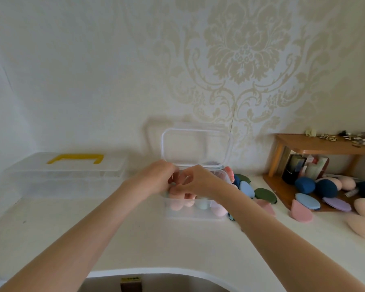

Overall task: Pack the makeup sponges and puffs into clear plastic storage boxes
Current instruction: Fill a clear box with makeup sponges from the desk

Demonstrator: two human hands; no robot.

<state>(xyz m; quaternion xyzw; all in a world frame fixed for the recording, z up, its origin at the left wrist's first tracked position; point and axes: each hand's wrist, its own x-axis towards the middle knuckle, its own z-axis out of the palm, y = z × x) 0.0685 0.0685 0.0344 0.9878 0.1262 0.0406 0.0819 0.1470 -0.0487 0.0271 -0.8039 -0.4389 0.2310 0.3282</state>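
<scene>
Both our hands, left hand and right hand, meet over the open clear box; grip state unclear. Loose puffs lie right of box, nearer right hand.

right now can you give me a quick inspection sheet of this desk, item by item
surface: white desk, bare in front
job's things: small clear box, lid up, part filled with pink sponges; loose sponges and puffs lie to its right
clutter: big clear box with yellow handle, lid shut, at left; wooden shelf with trinkets and bottles at right
grippers: left hand and right hand both over the small box; grip unclear
cables: nothing seen
surroundings: patterned wallpaper
</scene>
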